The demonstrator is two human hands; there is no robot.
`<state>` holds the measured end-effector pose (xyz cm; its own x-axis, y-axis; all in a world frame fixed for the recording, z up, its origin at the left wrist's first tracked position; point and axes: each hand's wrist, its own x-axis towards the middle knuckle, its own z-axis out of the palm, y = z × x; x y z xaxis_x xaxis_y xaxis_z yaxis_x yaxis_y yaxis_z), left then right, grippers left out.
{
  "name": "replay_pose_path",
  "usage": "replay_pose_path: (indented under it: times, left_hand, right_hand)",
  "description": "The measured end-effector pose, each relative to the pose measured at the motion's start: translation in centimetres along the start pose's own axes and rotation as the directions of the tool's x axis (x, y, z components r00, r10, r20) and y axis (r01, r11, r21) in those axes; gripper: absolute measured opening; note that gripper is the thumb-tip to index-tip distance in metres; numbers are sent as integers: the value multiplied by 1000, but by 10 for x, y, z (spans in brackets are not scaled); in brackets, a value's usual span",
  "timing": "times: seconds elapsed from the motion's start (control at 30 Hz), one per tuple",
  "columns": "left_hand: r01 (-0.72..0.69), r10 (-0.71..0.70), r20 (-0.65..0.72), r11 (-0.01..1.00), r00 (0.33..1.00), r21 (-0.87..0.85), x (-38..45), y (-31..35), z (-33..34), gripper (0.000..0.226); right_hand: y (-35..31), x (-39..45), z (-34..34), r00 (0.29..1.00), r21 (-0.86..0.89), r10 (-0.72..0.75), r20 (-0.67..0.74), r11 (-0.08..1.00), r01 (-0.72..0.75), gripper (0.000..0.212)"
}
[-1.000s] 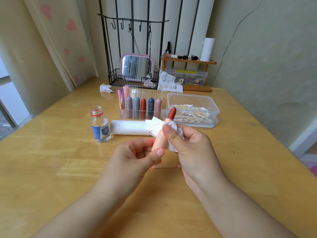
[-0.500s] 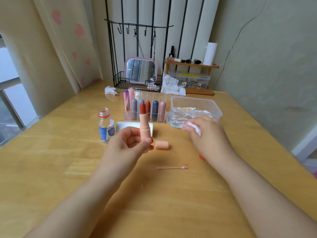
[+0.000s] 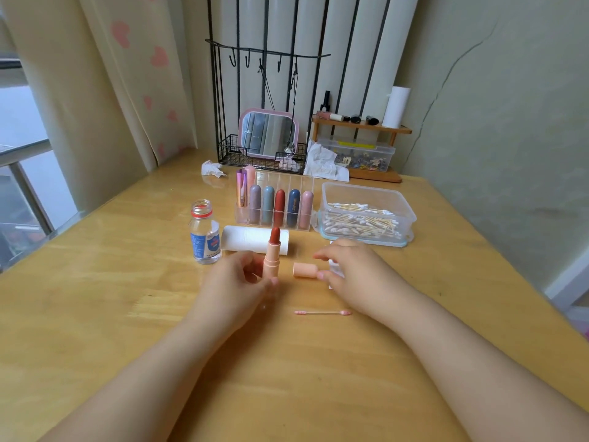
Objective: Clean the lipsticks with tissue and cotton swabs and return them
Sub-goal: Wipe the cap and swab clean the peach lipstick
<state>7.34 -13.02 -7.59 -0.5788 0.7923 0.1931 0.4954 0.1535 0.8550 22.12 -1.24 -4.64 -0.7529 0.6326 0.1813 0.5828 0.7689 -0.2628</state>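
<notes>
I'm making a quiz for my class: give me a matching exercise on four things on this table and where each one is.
1. peach lipstick
2. peach cap
3. pink cotton swab
4. small bottle

A. lying by the right hand
B. upright in the left hand
C. standing left of the tissue roll
D. lying nearest the camera

Pairs: 1-B, 2-A, 3-D, 4-C

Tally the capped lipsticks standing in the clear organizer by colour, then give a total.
In the clear organizer:
Metallic pink-purple: 1
Peach: 1
Mauve grey: 1
Grey-blue: 1
Red: 1
Dark blue: 1
Pale pink: 1
Total: 7
</notes>
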Motion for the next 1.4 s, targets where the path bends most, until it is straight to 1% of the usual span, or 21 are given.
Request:
replay_pose_path:
  times: [0.13,0.23,0.3,0.37,0.43,0.5,0.67,0.8,0.83,0.9,0.93,1.0,1.03,1.1,1.13,1.2,1.23,1.3,1.33,1.37,1.4]
  left_hand:
    - [-7,7,-2,998,1000,68,2,-5,1,14]
    - [-14,13,5,995,1000,101,4,-7,1,19]
    - [-11,11,0,992,1000,122,5,-7,2,19]
    - [12,-11,-2,989,1000,147,7,-7,3,17]
    - [36,-35,-8,984,999,177,8,-7,4,18]
    - [48,-46,-16,977,999,208,8,-6,4,20]
    - [52,-56,6,961,998,272,2,-1,3,23]
    - [129,-133,-8,941,991,312,-2,8,-6,47]
    - [142,-148,-9,933,989,331,-5,13,-9,45]
    - [107,-116,2,928,993,356,-12,23,-13,28]
    - [76,-84,8,936,996,344,-16,27,-12,20]
    - [42,-53,36,967,998,252,-25,35,-9,14]
    - [49,-63,70,983,996,179,-28,37,-7,13]
    - [119,-121,192,993,974,25,-31,36,-3,14]
    - [165,-139,267,984,954,-75,-31,36,-1,16]
    - [265,-130,410,919,903,-292,-33,38,-1,22]
    - [292,-106,452,884,886,-365,-34,40,-2,23]
    - [299,-70,462,845,884,-443,-34,41,-3,28]
    - [303,-71,447,829,892,-471,-33,40,-3,31]
    - [308,-83,427,815,900,-490,-31,38,-3,31]
    - [314,-100,407,805,908,-504,-29,37,-3,28]
  right_hand:
    - [-8,13,20,998,-63,-30,49,997,33,29]
    - [-10,18,21,999,-41,-17,46,999,19,23]
    - [-11,15,16,1000,74,-2,-12,997,3,22]
    - [-10,6,9,998,252,42,-54,967,-27,20]
    - [-12,-7,3,996,408,87,-36,910,-65,16]
    - [-15,-18,1,994,493,108,-25,866,-82,18]
    - [-16,-33,3,977,594,207,-57,794,-134,13]
    - [-16,-38,2,971,631,232,-57,762,-145,12]
    - [-15,-39,1,968,638,243,-60,755,-150,12]
    - [-14,-40,-1,969,662,243,-43,733,-155,13]
    - [-14,-40,-2,974,683,226,-24,715,-149,14]
    - [-14,-41,-4,985,722,173,16,680,-131,17]
    - [-13,-41,-5,988,721,149,31,681,-125,18]
    - [-11,-41,-7,993,697,114,42,709,-111,23]
    - [-10,-40,-7,995,703,96,34,706,-92,22]
    - [-11,-39,-7,999,743,41,23,668,-45,21]
    - [-12,-40,-8,1000,759,8,30,650,-28,23]
    - [-10,-41,-13,996,767,-45,70,641,-25,28]
    - [-7,-41,-17,995,757,-38,94,652,-46,32]
    - [-2,-40,-21,994,737,16,105,670,-89,35]
    - [6,-37,-24,989,691,124,77,708,-143,36]
